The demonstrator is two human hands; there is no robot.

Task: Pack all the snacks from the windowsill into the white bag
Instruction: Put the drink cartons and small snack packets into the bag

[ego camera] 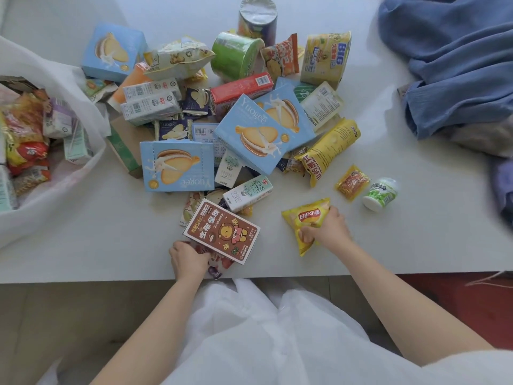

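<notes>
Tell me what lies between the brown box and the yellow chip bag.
Head view: only bare white sill between the brown box and the chip bag.

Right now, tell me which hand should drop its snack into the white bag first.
Left, probably. The white bag sits open at the left, nearer the left hand, whose fingers hold a small packet beside the brown box. The right hand, gripping the Lay's bag, would have to cross over.

White bag (55,207): open, slumped, partly filled with packets. Right of bag: snack pile (222,120) of boxes, cartons, tubs. Further right: yellow crisp packet (306,222), flat.
</notes>
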